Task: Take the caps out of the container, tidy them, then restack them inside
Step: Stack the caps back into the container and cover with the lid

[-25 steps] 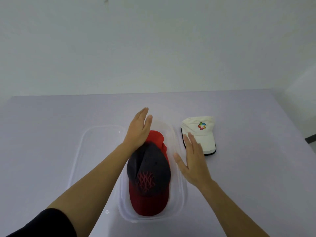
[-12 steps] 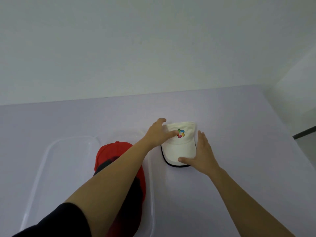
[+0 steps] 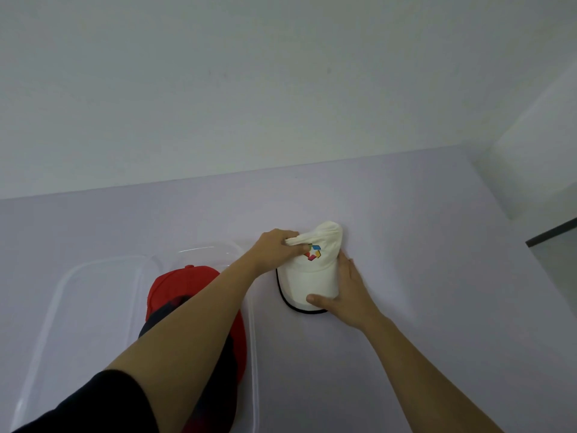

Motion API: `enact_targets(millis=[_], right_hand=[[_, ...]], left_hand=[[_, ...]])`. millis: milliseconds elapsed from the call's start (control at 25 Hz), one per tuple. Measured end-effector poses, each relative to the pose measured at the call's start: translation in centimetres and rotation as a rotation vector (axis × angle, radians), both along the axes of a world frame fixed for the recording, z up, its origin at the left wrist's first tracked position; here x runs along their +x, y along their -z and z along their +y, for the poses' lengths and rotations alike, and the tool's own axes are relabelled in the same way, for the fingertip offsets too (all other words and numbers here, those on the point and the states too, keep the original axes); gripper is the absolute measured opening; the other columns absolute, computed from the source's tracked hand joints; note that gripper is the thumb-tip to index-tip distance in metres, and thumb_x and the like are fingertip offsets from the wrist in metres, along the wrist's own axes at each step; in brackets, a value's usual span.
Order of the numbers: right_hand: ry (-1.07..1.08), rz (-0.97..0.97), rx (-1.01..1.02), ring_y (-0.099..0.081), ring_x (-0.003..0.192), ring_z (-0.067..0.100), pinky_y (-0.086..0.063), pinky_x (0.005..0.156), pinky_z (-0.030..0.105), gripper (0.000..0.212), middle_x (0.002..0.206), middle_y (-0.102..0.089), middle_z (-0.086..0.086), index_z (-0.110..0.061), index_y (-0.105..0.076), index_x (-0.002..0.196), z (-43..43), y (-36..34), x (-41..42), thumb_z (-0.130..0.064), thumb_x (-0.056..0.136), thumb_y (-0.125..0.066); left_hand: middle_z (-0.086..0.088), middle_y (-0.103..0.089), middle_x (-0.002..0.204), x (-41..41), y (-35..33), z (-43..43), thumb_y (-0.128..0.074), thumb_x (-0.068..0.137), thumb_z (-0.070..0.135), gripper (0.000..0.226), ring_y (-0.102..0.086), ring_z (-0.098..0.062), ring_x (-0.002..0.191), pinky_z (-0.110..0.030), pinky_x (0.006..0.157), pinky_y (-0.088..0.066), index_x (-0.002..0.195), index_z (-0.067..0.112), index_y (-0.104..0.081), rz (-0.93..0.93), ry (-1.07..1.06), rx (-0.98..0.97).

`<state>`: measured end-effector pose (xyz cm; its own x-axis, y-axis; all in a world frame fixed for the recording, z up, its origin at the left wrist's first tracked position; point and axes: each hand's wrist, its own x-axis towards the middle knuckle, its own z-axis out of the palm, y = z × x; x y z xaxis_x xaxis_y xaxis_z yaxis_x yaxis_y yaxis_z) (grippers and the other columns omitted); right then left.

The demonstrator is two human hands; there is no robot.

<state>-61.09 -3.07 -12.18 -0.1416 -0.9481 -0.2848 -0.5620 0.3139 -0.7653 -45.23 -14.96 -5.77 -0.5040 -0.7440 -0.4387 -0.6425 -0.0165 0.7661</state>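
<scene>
White fabric cap with a black-edged brim and a small multicolour logo (image 3: 312,270) sits on the pale lilac table (image 3: 421,276), just right of the clear plastic container (image 3: 253,354), nearer the table's far edge than the near one. Left hand (image 3: 276,250) is fisted around a bunch of the crown fabric, pulled up and leftward; likely reshaping the crown, i.e. the tidy step. Right hand (image 3: 346,292) lies flat on the brim's right side with the thumb pressed on the brim's front, fingers fairly spread, nothing gripped; looks like an anchor so the cap doesn't slide while the crown is tugged. Cap is outside the container, so restacking of this one is not yet done by my read. Red cap (image 3: 184,279) with a dark cap (image 3: 159,317) on top sits inside the container, at its right end; left end looks bare. Hidden: left forearm crosses over both caps, so most of the dark one and the red brim are covered; can't tell if more caps lie under them. Container's near end is cut off by the bottom of the frame, and its clear walls are hard to trace against the table. Back of the white crown and its strap aren't visible. Left fingertips are buried in fabric, so exact grip can't be read.
</scene>
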Motion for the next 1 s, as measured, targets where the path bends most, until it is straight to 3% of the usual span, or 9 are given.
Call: enact_targets(millis=[120, 200, 440, 600, 800, 1000], right_hand=[[-0.013, -0.080, -0.059, -0.037, 0.132, 0.010, -0.038, 0.106, 0.045, 0.110, 0.144, -0.038, -0.013, -0.037, -0.016, 0.143, 0.6, -1.0, -0.1, -0.057, 0.056, -0.081], [-0.008, -0.078, -0.095, -0.041, 0.130, 0.011, -0.041, 0.103, 0.046, 0.110, 0.142, -0.040, -0.013, -0.039, -0.017, 0.143, 0.9, -2.4, -0.1, -0.056, 0.056, -0.082], [0.084, 0.024, -0.285, -0.036, 0.133, 0.017, -0.039, 0.104, 0.047, 0.117, 0.146, -0.035, -0.005, -0.028, -0.014, 0.145, 0.1, -8.2, 3.5, -0.067, 0.053, -0.075], [0.023, 0.051, -0.373, -0.025, 0.139, 0.018, -0.031, 0.112, 0.045, 0.124, 0.153, -0.024, 0.000, -0.022, -0.007, 0.147, 0.6, -12.2, 8.4, -0.068, 0.053, -0.073], [-0.157, 0.039, -0.187, 0.006, 0.145, 0.014, -0.011, 0.117, 0.038, 0.140, 0.158, 0.014, -0.004, -0.021, 0.016, 0.146, 2.3, -12.8, 14.5, -0.071, 0.047, -0.071], [-0.304, -0.022, 0.066, 0.001, 0.145, 0.018, -0.014, 0.118, 0.040, 0.141, 0.158, 0.013, 0.000, -0.019, 0.016, 0.147, 2.1, -9.4, 19.2, -0.064, 0.052, -0.078]], left_hand=[[-0.011, -0.068, 0.093, 0.0, -1.4, 0.8, -0.061, 0.088, 0.036, 0.021, -0.058, -0.018, 0.083, -0.029, 0.072, -0.041, 0.088, 0.015, -0.067, 0.014, 0.097, -0.017], [-0.004, -0.063, 0.081, 0.5, -3.5, 1.1, -0.060, 0.089, 0.036, 0.019, -0.052, -0.013, 0.075, -0.025, 0.068, -0.036, 0.082, 0.018, -0.064, 0.028, 0.149, -0.057], [0.012, -0.052, 0.064, 4.0, -11.6, 1.3, -0.058, 0.091, 0.035, 0.019, -0.044, -0.005, 0.060, -0.018, 0.058, -0.031, 0.080, 0.020, -0.061, 0.074, 0.209, -0.326], [0.010, -0.048, 0.058, 9.7, -15.7, 2.0, -0.057, 0.089, 0.041, 0.025, -0.041, -0.003, 0.053, -0.017, 0.052, -0.029, 0.075, 0.021, -0.058, 0.032, 0.155, -0.500], [0.007, -0.050, 0.060, 18.1, -18.1, 2.5, -0.058, 0.089, 0.042, 0.025, -0.041, -0.008, 0.055, -0.020, 0.051, -0.030, 0.068, 0.029, -0.055, 0.002, -0.048, -0.567], [0.004, -0.049, 0.061, 22.9, -18.8, 2.8, -0.057, 0.090, 0.039, 0.029, -0.039, -0.010, 0.055, -0.019, 0.050, -0.029, 0.080, 0.013, -0.063, 0.005, -0.164, -0.591]])
